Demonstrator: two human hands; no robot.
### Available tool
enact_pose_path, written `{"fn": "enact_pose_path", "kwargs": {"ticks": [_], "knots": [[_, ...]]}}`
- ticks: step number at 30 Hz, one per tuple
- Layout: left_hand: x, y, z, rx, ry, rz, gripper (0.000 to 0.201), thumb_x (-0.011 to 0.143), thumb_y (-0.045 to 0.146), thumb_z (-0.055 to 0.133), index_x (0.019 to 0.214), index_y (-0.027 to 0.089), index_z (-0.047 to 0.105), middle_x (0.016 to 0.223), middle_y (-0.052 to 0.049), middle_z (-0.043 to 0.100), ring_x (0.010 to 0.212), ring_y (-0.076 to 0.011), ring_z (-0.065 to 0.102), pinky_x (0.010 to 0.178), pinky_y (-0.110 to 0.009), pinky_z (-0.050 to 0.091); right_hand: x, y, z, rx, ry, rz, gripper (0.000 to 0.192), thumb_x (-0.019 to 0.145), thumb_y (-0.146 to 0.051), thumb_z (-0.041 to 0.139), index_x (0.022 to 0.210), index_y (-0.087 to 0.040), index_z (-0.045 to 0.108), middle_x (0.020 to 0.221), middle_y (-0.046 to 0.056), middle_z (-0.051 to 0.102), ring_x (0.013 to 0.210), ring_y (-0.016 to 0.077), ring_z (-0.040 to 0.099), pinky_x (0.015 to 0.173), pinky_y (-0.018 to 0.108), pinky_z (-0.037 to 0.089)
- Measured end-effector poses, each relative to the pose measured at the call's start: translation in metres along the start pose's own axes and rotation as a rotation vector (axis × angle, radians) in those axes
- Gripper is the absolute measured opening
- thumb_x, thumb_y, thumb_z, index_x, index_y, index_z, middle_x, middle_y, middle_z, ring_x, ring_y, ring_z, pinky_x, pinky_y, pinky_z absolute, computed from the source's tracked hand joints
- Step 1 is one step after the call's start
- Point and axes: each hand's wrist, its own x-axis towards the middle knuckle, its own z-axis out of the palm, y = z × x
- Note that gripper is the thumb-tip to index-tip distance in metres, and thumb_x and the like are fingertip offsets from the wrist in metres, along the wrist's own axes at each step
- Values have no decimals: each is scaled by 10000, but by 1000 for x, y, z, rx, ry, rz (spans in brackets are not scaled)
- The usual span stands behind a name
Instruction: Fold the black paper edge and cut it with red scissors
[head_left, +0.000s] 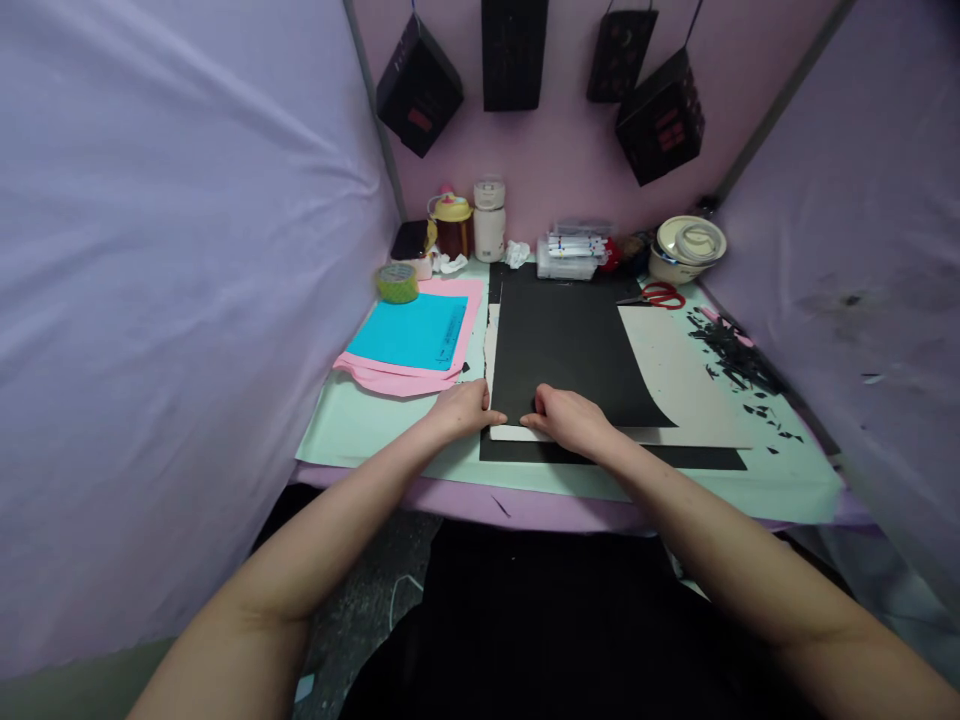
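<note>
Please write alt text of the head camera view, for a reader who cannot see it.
A person's left hand and right hand press on the near edge of a black paper sheet lying on a pale green table. Blue and pink paper lies left, red scissors and black scraps right.

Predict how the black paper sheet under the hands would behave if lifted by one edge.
The black paper sheet looks thin and flat, so it would probably flop and feel light. Its lower right corner already curves, suggesting it bends and creases easily.

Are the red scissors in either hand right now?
No, the red scissors lie at the back of the table, while both hands press on the black sheet.
</note>
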Motion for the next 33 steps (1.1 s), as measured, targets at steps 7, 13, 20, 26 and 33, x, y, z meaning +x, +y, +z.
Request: {"fn": "enact_pose_path", "kwargs": {"ticks": [7,13,20,26,33], "knots": [[-9,-20,1,-208,137,75,143,733,183,666,840,182,572,744,9,613,695,-159,579,616,-259,430,-3,0,1,4,11,-15,247,859,-458,542,843,-212,547,810,53,650,736,195,605,546,266,301],[-50,11,49,-47,565,449,301,896,84,400,1083,179,615,1162,-104,614,1127,-224,536,964,-418,436,-2,3,3,-2,23,-25,269,869,-477,526,875,-211,562,818,57,660,740,202,615,549,268,309],[-63,21,87,191,441,395,446,949,213,398,1384,114,386,1423,-147,439,1355,-257,347,1100,-443,324,-1,3,6,16,45,-32,280,891,-472,486,869,-209,578,814,59,662,723,200,603,564,275,314],[-70,31,85,283,404,351,683,882,499,517,1409,99,351,1461,-179,370,1383,-299,281,1133,-476,221,-22,25,3,123,140,-205,148,854,-351,587,848,-204,565,813,21,624,746,161,564,625,252,348],[-72,44,88,309,420,262,777,828,637,498,1438,185,332,1458,-159,382,1387,-308,256,1130,-542,138,-50,69,4,144,246,-139,121,841,-312,600,783,-206,585,831,26,594,795,174,537,700,277,365]]}}
